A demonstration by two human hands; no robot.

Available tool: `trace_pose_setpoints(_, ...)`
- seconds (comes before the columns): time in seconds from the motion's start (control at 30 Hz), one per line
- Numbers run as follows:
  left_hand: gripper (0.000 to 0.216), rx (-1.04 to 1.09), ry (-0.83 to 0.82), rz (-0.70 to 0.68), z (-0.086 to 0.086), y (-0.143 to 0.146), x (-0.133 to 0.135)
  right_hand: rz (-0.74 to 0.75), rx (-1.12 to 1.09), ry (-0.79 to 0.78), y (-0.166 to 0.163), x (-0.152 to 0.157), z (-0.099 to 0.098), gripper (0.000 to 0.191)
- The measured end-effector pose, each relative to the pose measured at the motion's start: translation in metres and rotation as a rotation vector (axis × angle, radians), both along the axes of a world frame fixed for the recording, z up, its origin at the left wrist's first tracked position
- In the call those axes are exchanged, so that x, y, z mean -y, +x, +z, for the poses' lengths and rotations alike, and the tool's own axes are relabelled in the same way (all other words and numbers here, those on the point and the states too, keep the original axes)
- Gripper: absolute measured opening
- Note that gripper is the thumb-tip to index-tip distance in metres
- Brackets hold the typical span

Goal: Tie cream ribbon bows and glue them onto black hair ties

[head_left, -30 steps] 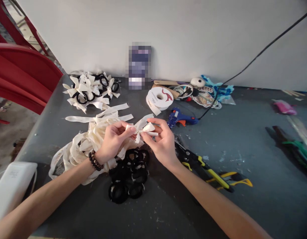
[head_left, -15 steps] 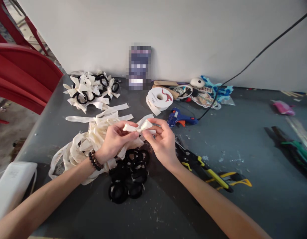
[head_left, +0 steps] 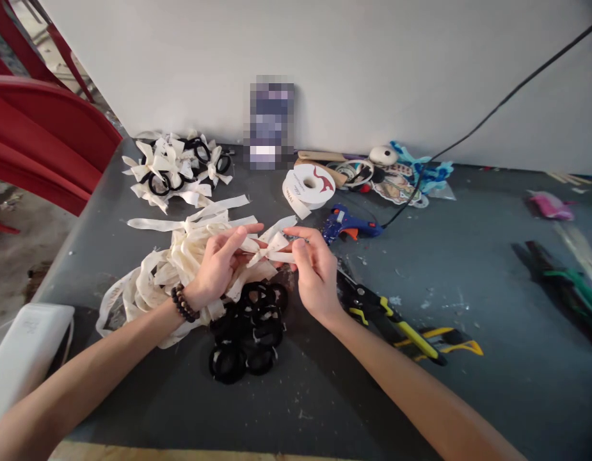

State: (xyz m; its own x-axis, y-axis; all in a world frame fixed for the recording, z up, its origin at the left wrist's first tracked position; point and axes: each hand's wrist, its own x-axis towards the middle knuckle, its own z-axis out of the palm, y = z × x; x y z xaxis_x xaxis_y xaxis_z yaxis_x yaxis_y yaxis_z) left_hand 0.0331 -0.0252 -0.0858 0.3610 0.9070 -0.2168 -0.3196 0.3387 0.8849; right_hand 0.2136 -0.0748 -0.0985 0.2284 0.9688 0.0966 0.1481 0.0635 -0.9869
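Observation:
Between my hands is a cream ribbon bow with a knot in its middle. My left hand, a beaded bracelet at its wrist, has the bow's left side at its fingers, with the thumb raised. At the other end, my right hand pinches a ribbon end between thumb and fingers. Under and left of the bow lies a heap of cream ribbon strips. Black hair ties lie just below my hands. The fingertips under the bow are partly hidden.
Finished bows on black hair ties are piled at the back left. Behind my hands stand a ribbon spool and a blue glue gun with its cord. Yellow-black pliers lie right of my right forearm. A white power strip is at left.
My left thumb has lifted from the bow and its index finger has straightened. My right fingers have shifted outward to a ribbon end, and the bow's loops and ends are more spread.

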Motion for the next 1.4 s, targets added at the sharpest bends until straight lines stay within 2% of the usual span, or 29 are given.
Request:
trace_pose_setpoints(0.17,0.048,-0.001,-0.016,-0.004,0.001,0.0,0.0,-0.073,0.065,0.041,0.0,0.0,-0.005,0.042)
trace_pose_setpoints(0.43,0.046,0.024,-0.011,-0.04,0.006,0.004,0.001,-0.08,-0.049,0.058,0.001,-0.004,-0.009,0.046)
trace_pose_setpoints(0.53,0.048,-0.102,0.069,-0.054,0.011,0.004,0.0,-0.08,-0.019,0.036,0.001,-0.006,-0.011,0.048)
trace_pose_setpoints(0.73,0.041,-0.426,0.42,-0.071,0.024,-0.004,-0.009,-0.045,-0.081,0.017,-0.001,-0.006,-0.009,0.049)
trace_pose_setpoints(0.9,0.034,-0.557,0.491,-0.092,0.033,-0.007,-0.008,-0.046,-0.095,0.013,-0.001,-0.003,-0.005,0.044)
trace_pose_setpoints(1.07,0.021,-0.741,0.548,-0.174,0.043,-0.011,-0.009,-0.052,0.028,0.055,-0.002,0.0,0.0,0.039)
trace_pose_setpoints(1.17,0.013,-0.922,0.632,-0.264,0.053,-0.017,-0.012,-0.072,-0.092,0.034,-0.003,-0.002,0.002,0.039)
trace_pose_setpoints(1.23,0.015,-1.052,0.708,-0.236,0.062,-0.021,-0.012,-0.103,-0.2,0.006,-0.002,-0.006,0.004,0.036)
trace_pose_setpoints(1.3,0.018,-1.185,0.808,-0.25,0.073,-0.024,-0.009,-0.056,-0.207,-0.053,0.001,-0.008,0.009,0.031)
trace_pose_setpoints(1.33,0.018,-1.254,0.821,-0.295,0.078,-0.026,-0.007,0.022,-0.144,-0.097,0.003,-0.009,0.013,0.03)
trace_pose_setpoints(1.4,0.016,-1.322,0.804,-0.351,0.086,-0.027,-0.004,0.276,0.152,-0.166,0.008,-0.009,0.025,0.031)
